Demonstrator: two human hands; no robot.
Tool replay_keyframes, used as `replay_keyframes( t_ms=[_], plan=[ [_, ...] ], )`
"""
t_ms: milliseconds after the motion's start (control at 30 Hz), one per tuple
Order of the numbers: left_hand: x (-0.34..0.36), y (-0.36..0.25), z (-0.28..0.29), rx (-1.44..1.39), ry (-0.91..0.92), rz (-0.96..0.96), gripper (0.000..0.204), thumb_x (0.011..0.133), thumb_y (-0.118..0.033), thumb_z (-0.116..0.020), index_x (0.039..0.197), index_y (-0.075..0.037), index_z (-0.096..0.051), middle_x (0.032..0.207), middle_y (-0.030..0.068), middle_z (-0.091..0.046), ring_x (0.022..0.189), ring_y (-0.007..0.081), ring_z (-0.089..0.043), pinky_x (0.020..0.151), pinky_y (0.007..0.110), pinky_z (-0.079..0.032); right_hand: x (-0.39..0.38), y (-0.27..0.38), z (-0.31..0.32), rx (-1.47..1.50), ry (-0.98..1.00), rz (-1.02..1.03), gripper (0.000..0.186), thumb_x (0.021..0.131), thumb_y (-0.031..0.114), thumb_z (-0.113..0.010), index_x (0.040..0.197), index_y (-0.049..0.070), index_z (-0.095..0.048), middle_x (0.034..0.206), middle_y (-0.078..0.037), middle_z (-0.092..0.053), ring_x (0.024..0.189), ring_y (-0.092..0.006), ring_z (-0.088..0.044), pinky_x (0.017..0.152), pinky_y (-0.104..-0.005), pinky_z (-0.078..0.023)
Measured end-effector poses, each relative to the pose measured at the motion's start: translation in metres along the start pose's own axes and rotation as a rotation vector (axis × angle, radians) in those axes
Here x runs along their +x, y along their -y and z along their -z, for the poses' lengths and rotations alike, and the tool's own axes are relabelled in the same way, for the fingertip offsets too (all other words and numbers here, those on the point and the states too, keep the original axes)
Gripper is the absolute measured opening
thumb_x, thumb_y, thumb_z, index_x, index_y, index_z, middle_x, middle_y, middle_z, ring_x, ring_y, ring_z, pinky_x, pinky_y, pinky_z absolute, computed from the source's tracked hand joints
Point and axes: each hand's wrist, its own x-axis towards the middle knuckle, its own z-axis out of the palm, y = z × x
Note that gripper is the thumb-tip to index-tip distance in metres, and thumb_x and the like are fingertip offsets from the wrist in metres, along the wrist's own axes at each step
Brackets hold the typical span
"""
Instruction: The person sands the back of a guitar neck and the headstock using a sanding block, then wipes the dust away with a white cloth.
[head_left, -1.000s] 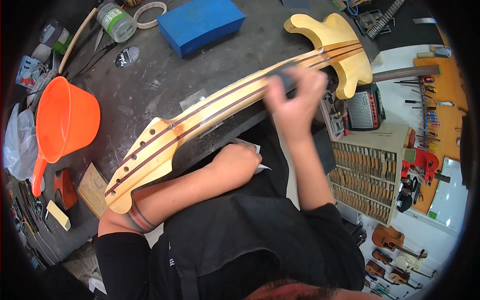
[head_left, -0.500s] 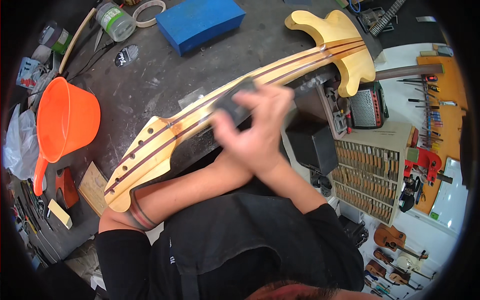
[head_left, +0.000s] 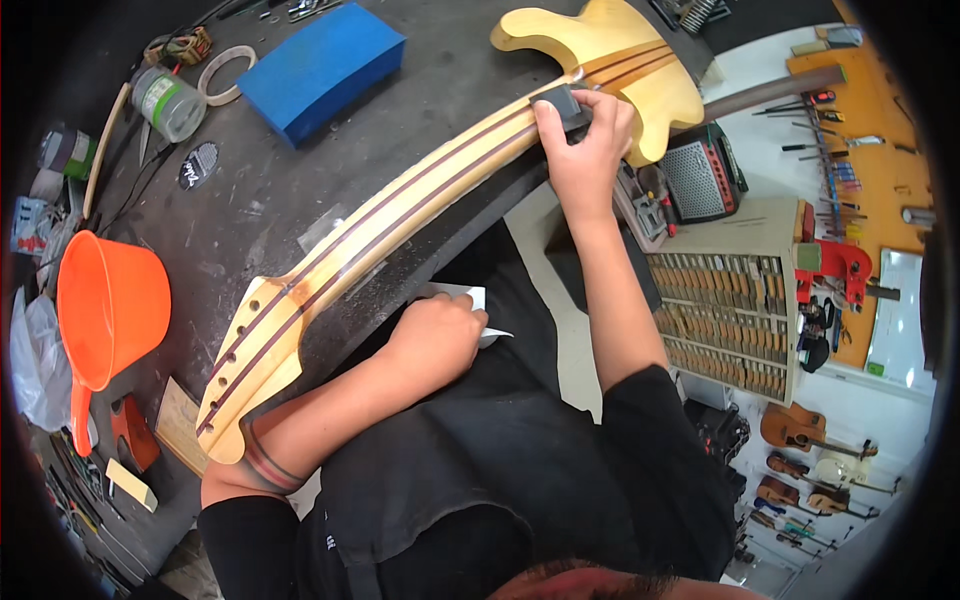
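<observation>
A pale wooden guitar (head_left: 400,205) with dark stripes along its neck lies back side up, running from its headstock (head_left: 250,365) at lower left to its horned body (head_left: 655,85) at upper right. Between the thumb and fingers of my right hand (head_left: 588,150) is a dark grey sanding block (head_left: 556,101), resting on the neck close to the body. My left hand (head_left: 437,335) is closed in front of my apron, below the bench edge, gripping a folded white sheet (head_left: 490,325) that looks like paper. Part of the sheet is hidden by the fist.
Left on the dark bench (head_left: 270,215) stand an orange dipper (head_left: 135,310), a clear jar (head_left: 170,105) and a tape roll (head_left: 228,75). A blue block (head_left: 320,70) lies beyond the neck. To the right are a small amplifier (head_left: 700,178) and a rack of files (head_left: 720,310).
My right hand has slid the sanding block up the neck toward the body. My left hand, hidden behind the right wrist before, now shows with the white sheet. The whole view has shifted.
</observation>
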Motion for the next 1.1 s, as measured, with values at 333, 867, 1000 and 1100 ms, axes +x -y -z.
replay_keyframes(
  t_ms=[333,867,1000,1100],
  plan=[
    [0.001,0.004,0.005,-0.016,-0.010,0.033,0.013,0.090,-0.014,-0.078,0.097,-0.003,-0.080,0.103,0.0162,-0.078,0.095,0.0349,-0.080,0.085,0.047,-0.066,0.005,-0.002,-0.005,0.110,-0.050,0.022,0.038,0.093,0.030,-0.089,0.118,0.009,-0.068,0.122,-0.019,-0.059,0.119,-0.0384,-0.056,0.107,-0.0563,-0.043],
    [-0.007,0.005,-0.007,0.000,-0.012,0.022,0.018,0.090,-0.014,-0.075,0.101,-0.004,-0.084,0.100,0.0170,-0.079,0.092,0.0347,-0.081,0.081,0.046,-0.066,-0.022,0.051,0.008,0.037,0.211,0.289,0.047,0.088,0.032,-0.090,0.128,0.014,-0.074,0.139,-0.016,-0.068,0.135,-0.0384,-0.059,0.117,-0.0554,-0.040],
    [0.002,0.006,-0.018,0.020,0.018,0.016,0.019,0.090,-0.016,-0.075,0.102,-0.004,-0.084,0.099,0.0167,-0.079,0.092,0.0342,-0.081,0.080,0.046,-0.066,-0.040,0.067,-0.002,0.191,0.179,0.325,0.049,0.085,0.030,-0.090,0.128,0.014,-0.074,0.143,-0.016,-0.068,0.132,-0.0384,-0.063,0.118,-0.0537,-0.042],
    [0.001,0.015,-0.048,-0.228,-0.664,-0.079,0.020,0.090,-0.013,-0.073,0.101,-0.002,-0.086,0.105,0.0210,-0.082,0.096,0.0349,-0.083,0.081,0.047,-0.067,-0.068,0.127,0.011,0.294,0.378,0.536,0.045,0.082,0.037,-0.090,0.122,0.021,-0.078,0.148,-0.013,-0.070,0.134,-0.0354,-0.064,0.115,-0.0503,-0.041]
  ],
)
